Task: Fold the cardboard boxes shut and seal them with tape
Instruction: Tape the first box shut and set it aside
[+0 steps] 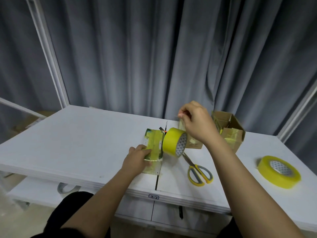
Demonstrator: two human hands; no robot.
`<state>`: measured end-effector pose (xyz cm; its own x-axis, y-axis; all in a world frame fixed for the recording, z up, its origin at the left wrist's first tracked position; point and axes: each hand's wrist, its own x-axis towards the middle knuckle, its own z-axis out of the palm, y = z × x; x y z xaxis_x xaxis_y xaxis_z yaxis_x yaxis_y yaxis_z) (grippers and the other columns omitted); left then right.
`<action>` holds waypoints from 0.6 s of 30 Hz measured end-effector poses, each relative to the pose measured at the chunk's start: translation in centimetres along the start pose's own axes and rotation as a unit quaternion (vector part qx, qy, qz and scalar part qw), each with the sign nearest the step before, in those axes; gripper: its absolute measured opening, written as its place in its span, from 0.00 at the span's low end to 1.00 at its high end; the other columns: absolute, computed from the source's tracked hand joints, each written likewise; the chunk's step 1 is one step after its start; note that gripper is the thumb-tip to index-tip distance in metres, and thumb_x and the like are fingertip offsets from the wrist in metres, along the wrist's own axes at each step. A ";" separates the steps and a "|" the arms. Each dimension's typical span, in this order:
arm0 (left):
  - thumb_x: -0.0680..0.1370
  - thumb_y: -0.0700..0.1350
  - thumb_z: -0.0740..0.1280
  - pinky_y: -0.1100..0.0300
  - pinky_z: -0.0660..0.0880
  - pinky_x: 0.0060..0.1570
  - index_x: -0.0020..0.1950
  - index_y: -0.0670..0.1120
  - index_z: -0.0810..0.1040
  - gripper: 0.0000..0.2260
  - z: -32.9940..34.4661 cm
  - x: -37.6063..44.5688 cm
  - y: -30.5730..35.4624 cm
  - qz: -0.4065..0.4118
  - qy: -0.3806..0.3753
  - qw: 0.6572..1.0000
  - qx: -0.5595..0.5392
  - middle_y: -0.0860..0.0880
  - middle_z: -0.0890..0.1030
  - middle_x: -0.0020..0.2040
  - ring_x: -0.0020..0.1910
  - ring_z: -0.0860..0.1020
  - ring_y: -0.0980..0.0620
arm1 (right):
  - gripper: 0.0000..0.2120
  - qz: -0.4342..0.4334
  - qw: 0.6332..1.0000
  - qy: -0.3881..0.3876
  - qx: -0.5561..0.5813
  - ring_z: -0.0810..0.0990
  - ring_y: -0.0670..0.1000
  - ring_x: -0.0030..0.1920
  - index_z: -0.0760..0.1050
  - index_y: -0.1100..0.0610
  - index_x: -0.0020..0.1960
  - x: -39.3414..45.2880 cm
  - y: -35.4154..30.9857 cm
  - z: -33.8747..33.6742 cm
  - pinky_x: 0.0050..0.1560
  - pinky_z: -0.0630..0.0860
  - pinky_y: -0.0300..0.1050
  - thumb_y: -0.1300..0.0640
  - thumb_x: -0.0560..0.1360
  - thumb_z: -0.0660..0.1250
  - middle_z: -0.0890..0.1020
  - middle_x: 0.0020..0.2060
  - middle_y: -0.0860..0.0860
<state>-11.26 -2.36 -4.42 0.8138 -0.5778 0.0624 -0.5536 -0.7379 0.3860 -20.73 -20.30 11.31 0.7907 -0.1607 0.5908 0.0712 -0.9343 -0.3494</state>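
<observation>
A small flat box (153, 146), wrapped in yellow tape, lies at the table's middle. My left hand (137, 158) grips its near left corner and presses it down. A yellow tape roll (173, 141) stands on edge against the box's right side. My right hand (195, 122) is raised above the roll, with thumb and fingertips pinched on the loose tape end (181, 125), which rises from the roll. Just behind the roll and my right wrist sits another small cardboard box (193, 143).
An open cardboard box (231, 127) with taped flaps stands at the back right. Yellow-handled scissors (199, 170) lie right of the taped box. A second tape roll (279, 171) lies flat at the far right. Grey curtains hang behind the white table (77, 134).
</observation>
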 end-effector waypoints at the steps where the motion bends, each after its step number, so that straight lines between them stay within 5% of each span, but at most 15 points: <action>1: 0.78 0.51 0.66 0.51 0.69 0.62 0.70 0.52 0.71 0.21 -0.2 -0.1 0.0 -0.006 0.000 1.000 0.017 0.50 0.64 0.72 0.66 0.62 0.43 | 0.03 -0.005 1.000 0.000 0.000 0.70 0.47 0.42 0.77 0.58 0.45 0.3 -0.3 -0.2 0.44 0.66 0.43 0.62 0.76 0.65 0.71 0.41 0.47; 8: 0.78 0.50 0.65 0.53 0.71 0.57 0.66 0.49 0.74 0.16 -1.3 -1.9 -2.0 -0.069 0.064 0.995 0.021 0.46 0.65 0.67 0.64 0.63 0.43 | 0.08 0.006 0.999 -0.020 0.043 0.71 0.42 0.38 0.73 0.50 0.41 1.1 -1.8 0.3 0.43 0.67 0.42 0.61 0.76 0.65 0.70 0.37 0.42; 12: 0.73 0.61 0.68 0.52 0.58 0.69 0.75 0.54 0.63 0.32 -3.0 -2.9 -2.1 -0.040 0.007 0.999 -0.018 0.46 0.54 0.76 0.72 0.56 0.41 | 0.08 0.004 0.998 -0.038 0.056 0.71 0.40 0.38 0.74 0.51 0.41 0.9 -2.9 1.7 0.38 0.65 0.33 0.61 0.76 0.65 0.70 0.37 0.41; 14: 0.70 0.63 0.70 0.52 0.51 0.73 0.76 0.57 0.57 0.39 -4.5 -3.6 -1.3 -0.003 -0.047 0.990 -0.134 0.51 0.48 0.78 0.76 0.49 0.46 | 0.07 0.000 0.997 -0.042 0.060 0.71 0.40 0.38 0.75 0.50 0.41 1.0 -3.7 2.2 0.37 0.64 0.31 0.60 0.77 0.65 0.71 0.38 0.42; 16: 0.69 0.60 0.73 0.56 0.54 0.72 0.69 0.61 0.65 0.31 -5.6 -4.5 -0.2 0.034 -0.063 0.953 -0.295 0.56 0.56 0.75 0.74 0.54 0.54 | 0.07 -0.004 0.997 -0.033 0.065 0.72 0.43 0.39 0.75 0.50 0.41 1.3 -4.7 2.5 0.39 0.66 0.36 0.59 0.76 0.66 0.74 0.40 0.44; 18: 0.74 0.54 0.70 0.61 0.63 0.66 0.53 0.59 0.74 0.10 -6.3 -5.3 0.5 0.051 0.009 0.914 -0.402 0.60 0.66 0.66 0.67 0.65 0.60 | 0.07 0.003 0.997 -0.017 0.080 0.74 0.46 0.40 0.75 0.50 0.40 1.8 -5.6 2.6 0.42 0.70 0.42 0.58 0.76 0.66 0.76 0.42 0.47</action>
<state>-14.72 2.57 1.24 0.7716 -0.6187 0.1477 -0.3236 -0.1819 0.9286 -18.11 -14.52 12.40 0.8119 -0.1523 0.5636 0.1602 -0.8702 -0.4660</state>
